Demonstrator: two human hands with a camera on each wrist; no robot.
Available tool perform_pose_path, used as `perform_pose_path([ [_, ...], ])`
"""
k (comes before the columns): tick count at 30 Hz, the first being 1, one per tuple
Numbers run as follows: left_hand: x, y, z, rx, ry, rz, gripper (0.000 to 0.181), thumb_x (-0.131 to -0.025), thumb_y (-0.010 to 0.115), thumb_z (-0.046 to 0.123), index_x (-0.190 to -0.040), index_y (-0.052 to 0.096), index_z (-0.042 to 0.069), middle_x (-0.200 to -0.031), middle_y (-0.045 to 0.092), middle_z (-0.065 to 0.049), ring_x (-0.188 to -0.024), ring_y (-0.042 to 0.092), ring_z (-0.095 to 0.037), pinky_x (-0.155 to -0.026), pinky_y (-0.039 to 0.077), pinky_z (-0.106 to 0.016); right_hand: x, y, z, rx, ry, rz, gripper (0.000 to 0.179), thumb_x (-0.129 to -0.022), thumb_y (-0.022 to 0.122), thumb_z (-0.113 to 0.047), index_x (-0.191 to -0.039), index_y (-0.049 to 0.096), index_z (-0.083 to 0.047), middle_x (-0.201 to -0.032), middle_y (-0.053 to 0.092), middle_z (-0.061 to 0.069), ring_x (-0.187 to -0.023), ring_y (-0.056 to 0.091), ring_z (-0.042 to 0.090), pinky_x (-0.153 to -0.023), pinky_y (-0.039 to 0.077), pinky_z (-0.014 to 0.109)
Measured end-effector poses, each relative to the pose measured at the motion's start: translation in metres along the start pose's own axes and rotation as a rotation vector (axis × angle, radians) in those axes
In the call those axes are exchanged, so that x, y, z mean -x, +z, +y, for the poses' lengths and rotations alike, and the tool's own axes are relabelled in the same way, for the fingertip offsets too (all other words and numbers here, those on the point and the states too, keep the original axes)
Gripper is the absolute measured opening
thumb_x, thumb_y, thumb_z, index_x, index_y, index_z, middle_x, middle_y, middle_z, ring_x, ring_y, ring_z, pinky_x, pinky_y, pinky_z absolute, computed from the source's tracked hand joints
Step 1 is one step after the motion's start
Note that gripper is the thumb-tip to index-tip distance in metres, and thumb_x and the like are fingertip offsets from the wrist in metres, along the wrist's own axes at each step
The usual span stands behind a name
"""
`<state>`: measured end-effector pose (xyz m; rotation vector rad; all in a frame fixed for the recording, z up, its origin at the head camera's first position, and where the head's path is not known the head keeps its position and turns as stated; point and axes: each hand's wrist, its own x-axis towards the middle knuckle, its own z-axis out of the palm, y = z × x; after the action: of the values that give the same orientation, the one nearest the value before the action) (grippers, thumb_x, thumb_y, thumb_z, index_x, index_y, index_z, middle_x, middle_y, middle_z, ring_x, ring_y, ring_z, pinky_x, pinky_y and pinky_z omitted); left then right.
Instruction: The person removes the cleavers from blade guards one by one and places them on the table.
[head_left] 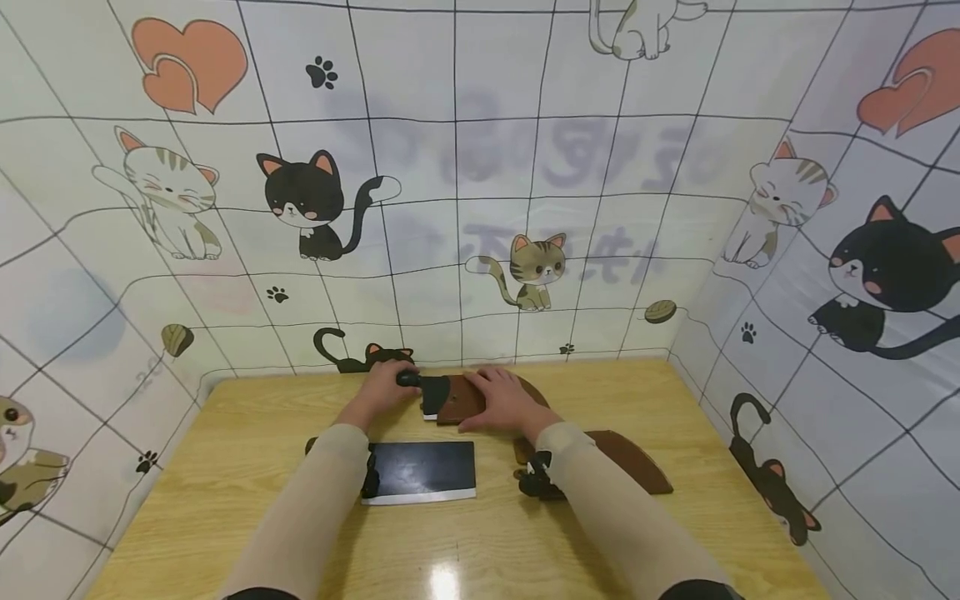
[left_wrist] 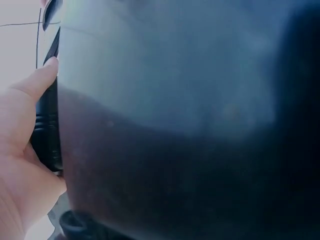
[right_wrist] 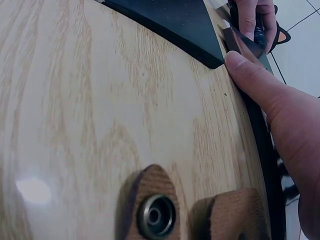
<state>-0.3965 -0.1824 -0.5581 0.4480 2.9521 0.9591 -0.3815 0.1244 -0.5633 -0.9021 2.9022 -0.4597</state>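
At the back of the table, my left hand [head_left: 386, 387] grips the black handle [head_left: 408, 378] of a knife. The knife's dark blade [head_left: 435, 393] with a bright edge runs into a brown leather sheath [head_left: 459, 402]. My right hand [head_left: 501, 402] holds that sheath, its thumb [right_wrist: 245, 67] along the near edge and the fingers over the top. Nearer me lies a cleaver [head_left: 423, 468] with a wide dark blade, its handle partly behind my left sleeve. In the left wrist view my thumb lies along the black handle [left_wrist: 47, 120], and a dark surface fills most of the picture.
A second brown leather sheath [head_left: 630, 462] lies at the right, partly under my right forearm. A leather strap with a metal snap [right_wrist: 156, 215] shows close up on the wooden table [head_left: 585, 550]. A cat-print cloth [head_left: 450, 167] hangs behind and at both sides.
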Motion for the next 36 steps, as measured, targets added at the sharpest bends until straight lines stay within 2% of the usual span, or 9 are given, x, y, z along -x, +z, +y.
perform_pose_path([
  [6, -0.002, 0.003, -0.003, -0.012, -0.002, -0.003, 0.044, -0.102, 0.083, 0.024, -0.142, 0.073, 0.009, -0.144, 0.065, -0.024, -0.131, 0.055, -0.051, -0.108, 0.048, -0.063, 0.0, 0.002, 0.002, 0.004, -0.023, 0.022, 0.116, -0.083, 0.082, -0.08, -0.173, 0.04, -0.019, -0.171, 0.041, 0.014, -0.16, 0.034, 0.041, -0.128, 0.025, 0.064],
  [10, -0.001, 0.004, -0.006, -0.007, 0.035, 0.005, 0.043, -0.101, 0.084, 0.024, -0.14, 0.073, 0.006, -0.139, 0.067, -0.024, -0.128, 0.056, -0.05, -0.105, 0.05, -0.063, 0.001, 0.0, 0.002, 0.01, -0.035, 0.013, 0.115, -0.084, 0.081, -0.081, -0.173, 0.04, -0.019, -0.171, 0.04, 0.015, -0.16, 0.033, 0.041, -0.129, 0.025, 0.064],
  [14, 0.001, 0.002, -0.006, -0.014, 0.069, 0.003, 0.043, -0.104, 0.081, 0.026, -0.142, 0.072, 0.007, -0.139, 0.066, -0.021, -0.131, 0.055, -0.05, -0.106, 0.049, -0.063, 0.004, -0.006, 0.001, 0.012, -0.037, 0.005, 0.112, -0.087, 0.077, -0.081, -0.173, 0.04, -0.02, -0.172, 0.039, 0.016, -0.161, 0.032, 0.042, -0.129, 0.025, 0.064],
  [21, 0.009, -0.007, 0.002, -0.034, 0.114, 0.049, 0.042, -0.104, 0.081, 0.027, -0.141, 0.072, 0.007, -0.14, 0.065, -0.022, -0.127, 0.055, -0.047, -0.102, 0.05, -0.062, 0.009, -0.017, -0.004, 0.037, -0.087, 0.042, 0.114, -0.087, 0.078, -0.081, -0.173, 0.039, -0.017, -0.168, 0.042, 0.016, -0.156, 0.038, 0.04, -0.128, 0.024, 0.066],
  [26, 0.012, -0.007, 0.003, -0.049, 0.133, 0.084, 0.042, -0.102, 0.083, 0.026, -0.138, 0.074, 0.007, -0.139, 0.066, -0.021, -0.124, 0.055, -0.046, -0.101, 0.048, -0.061, 0.012, -0.016, -0.004, 0.083, -0.114, 0.049, 0.118, -0.084, 0.083, -0.078, -0.174, 0.035, -0.018, -0.17, 0.041, 0.017, -0.157, 0.038, 0.039, -0.129, 0.024, 0.065],
  [31, 0.012, -0.006, 0.005, -0.052, 0.161, 0.105, 0.04, -0.101, 0.084, 0.024, -0.136, 0.075, 0.008, -0.138, 0.066, -0.02, -0.124, 0.055, -0.044, -0.101, 0.046, -0.06, 0.015, -0.016, -0.002, 0.105, -0.096, 0.061, 0.118, -0.083, 0.081, -0.081, -0.175, 0.035, -0.022, -0.169, 0.042, 0.012, -0.157, 0.037, 0.037, -0.129, 0.025, 0.063],
  [36, 0.014, -0.011, 0.014, -0.052, 0.162, 0.126, 0.038, -0.101, 0.085, 0.024, -0.135, 0.076, 0.01, -0.141, 0.066, -0.02, -0.126, 0.054, -0.045, -0.104, 0.047, -0.061, 0.017, -0.019, 0.0, 0.121, -0.1, 0.102, 0.116, -0.084, 0.082, -0.079, -0.174, 0.038, -0.022, -0.161, 0.047, 0.012, -0.155, 0.039, 0.039, -0.128, 0.027, 0.063],
])
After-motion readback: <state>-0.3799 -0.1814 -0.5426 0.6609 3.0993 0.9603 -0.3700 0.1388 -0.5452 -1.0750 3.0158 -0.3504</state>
